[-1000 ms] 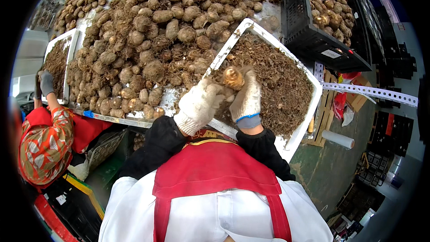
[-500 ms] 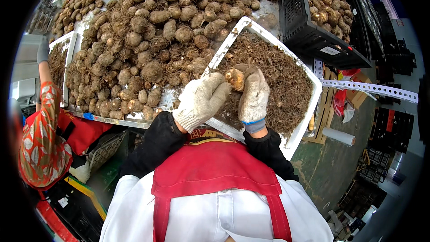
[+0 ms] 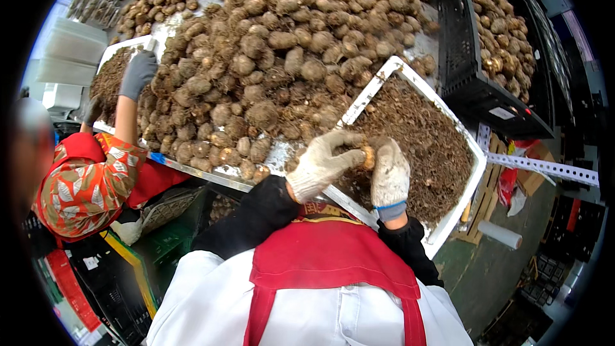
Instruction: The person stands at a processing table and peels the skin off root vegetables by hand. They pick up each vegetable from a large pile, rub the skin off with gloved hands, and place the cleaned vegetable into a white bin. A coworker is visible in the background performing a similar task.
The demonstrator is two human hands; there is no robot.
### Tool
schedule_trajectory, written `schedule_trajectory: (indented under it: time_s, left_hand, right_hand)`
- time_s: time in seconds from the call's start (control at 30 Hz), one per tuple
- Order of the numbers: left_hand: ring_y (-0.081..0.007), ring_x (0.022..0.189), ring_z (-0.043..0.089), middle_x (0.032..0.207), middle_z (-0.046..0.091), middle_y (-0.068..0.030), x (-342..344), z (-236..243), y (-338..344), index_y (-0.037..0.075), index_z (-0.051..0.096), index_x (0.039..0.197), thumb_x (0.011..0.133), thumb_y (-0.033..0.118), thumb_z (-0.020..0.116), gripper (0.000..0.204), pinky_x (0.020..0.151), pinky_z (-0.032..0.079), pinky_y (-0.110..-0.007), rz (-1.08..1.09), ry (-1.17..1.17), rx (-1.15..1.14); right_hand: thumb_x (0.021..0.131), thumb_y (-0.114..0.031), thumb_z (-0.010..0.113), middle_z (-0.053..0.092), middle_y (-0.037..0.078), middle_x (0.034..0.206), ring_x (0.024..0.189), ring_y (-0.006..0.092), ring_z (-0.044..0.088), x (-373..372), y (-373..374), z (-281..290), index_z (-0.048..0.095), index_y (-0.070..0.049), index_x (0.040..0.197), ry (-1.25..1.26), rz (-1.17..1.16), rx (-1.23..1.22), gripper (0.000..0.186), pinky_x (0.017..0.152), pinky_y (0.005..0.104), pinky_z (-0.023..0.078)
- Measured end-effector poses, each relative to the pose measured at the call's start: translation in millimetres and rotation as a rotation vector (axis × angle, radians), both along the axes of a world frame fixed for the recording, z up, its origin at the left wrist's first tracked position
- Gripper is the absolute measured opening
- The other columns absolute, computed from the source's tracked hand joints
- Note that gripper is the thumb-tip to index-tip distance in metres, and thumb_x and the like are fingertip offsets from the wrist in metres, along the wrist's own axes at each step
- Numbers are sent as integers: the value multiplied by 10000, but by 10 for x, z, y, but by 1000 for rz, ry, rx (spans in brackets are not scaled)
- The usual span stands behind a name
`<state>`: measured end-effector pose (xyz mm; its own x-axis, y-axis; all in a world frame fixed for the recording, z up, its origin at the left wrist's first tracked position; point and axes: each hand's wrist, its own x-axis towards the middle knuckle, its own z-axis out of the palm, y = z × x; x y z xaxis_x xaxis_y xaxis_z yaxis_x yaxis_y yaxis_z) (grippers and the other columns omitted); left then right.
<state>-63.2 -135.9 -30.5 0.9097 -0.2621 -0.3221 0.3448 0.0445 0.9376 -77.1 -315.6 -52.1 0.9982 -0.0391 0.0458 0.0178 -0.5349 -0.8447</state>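
Observation:
A small taro [image 3: 368, 156], brown and partly bare of its rough skin, is between my two gloved hands. My left hand [image 3: 325, 161], in a whitish knit glove, curls its fingers and thumb around the taro's left side. Closed against the other side is my right hand [image 3: 390, 178], in a soiled glove with a blue band at the cuff. Both hands are above the near left part of a white foam box [image 3: 369, 91]. Brown fibrous shreds [image 3: 435, 138] fill the box. The fingertips partly hide the taro.
A big heap of hairy taros [image 3: 256, 77] covers the table beyond my hands. At the right back stands a black crate [image 3: 466, 80], with more taros [image 3: 503, 38] beside it. A co-worker's grey-gloved hand [image 3: 139, 74] reaches over another foam box at left. A perforated metal bar [image 3: 544, 168] juts out right.
The whole view has shifted, with the scene now lower and further right. My hands still hold the taro, which sits lower between the fingers. The co-worker's hand has come further into view.

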Motion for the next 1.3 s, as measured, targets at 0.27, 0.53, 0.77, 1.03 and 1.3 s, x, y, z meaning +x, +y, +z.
schedule_trajectory:
  time_s: [0.27, 0.53, 0.77, 1.03, 1.3]
  left_hand:
    - [-153, 990, 645, 1098, 686, -80, -126, -300, -198, -67, 627, 1272, 972, 77, 685, 338, 859, 527, -286, 287, 99, -290]
    - [-48, 575, 539, 725, 609, 32, -27, -368, -229, 24, 686, 980, 1009, 202, 679, 180, 489, 431, -205, 478, 246, -470]
    - [-77, 758, 615, 1014, 677, -63, 110, 113, 134, -71, 624, 1300, 996, 111, 613, 355, 655, 504, -214, 69, 119, -53]
    - [-83, 689, 635, 852, 695, -41, 208, 183, 162, -47, 681, 1038, 946, 172, 722, 241, 591, 508, -251, -173, 180, 99]
    - [-230, 929, 690, 1094, 708, -193, 21, -368, -79, -31, 613, 1296, 975, 165, 588, 377, 786, 560, -365, -58, -310, 368]
  right_hand:
    - [1028, -269, 567, 723, 190, 982, 871, 390, 701, 9, 110, 138, 674, -31, 1167, -166, -6, -187, 296, 768, 445, 568]
    - [1015, -297, 574, 695, 136, 947, 794, 369, 681, -25, 224, 203, 672, -79, 1104, -205, 59, -258, 255, 735, 456, 558]
    - [1087, -336, 439, 699, 185, 949, 900, 416, 667, 36, 13, 22, 658, -19, 1128, -125, 89, 28, 387, 841, 472, 532]
    - [1017, -262, 578, 720, 198, 1059, 968, 383, 693, 31, 10, 326, 664, -55, 1201, -80, 167, -146, 290, 847, 450, 562]
    - [1083, -510, 415, 711, 52, 947, 636, 130, 622, 22, -107, 353, 622, -54, 1317, 125, 32, 626, 553, 538, 280, 493]
